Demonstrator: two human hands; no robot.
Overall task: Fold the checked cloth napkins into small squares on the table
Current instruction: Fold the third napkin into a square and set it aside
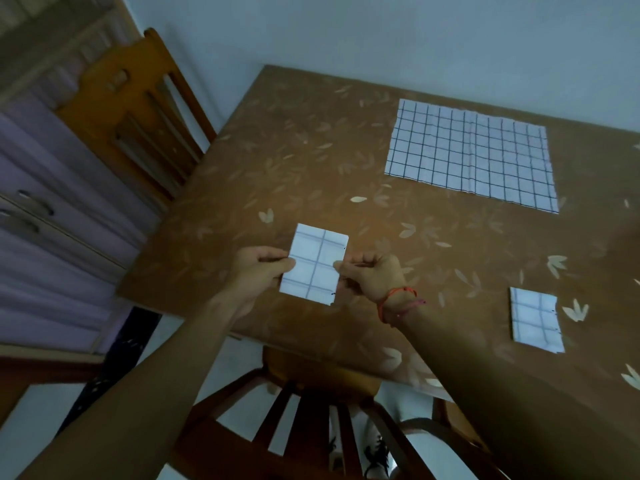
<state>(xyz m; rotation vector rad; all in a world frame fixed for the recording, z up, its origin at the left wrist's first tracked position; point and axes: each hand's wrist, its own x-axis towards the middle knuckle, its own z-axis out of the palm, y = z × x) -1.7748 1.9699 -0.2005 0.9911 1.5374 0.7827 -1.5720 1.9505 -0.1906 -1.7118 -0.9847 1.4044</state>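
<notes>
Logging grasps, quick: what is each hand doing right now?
Left hand: pinching the left edge of the small folded white checked cloth napkin.
Right hand: pinching the same napkin's right edge.

Person: two bare forearms, left hand [258, 268] and right hand [372, 275]. Right wrist: thin red-orange thread bracelet [394, 303], wound in several loops, loose pinkish end trailing off.

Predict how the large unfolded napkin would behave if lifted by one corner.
The unfolded napkin would probably droop limply: it lies flat with soft creases. Likely light, being one thin layer. Pushed, it might bunch rather than slide across the table.
</notes>
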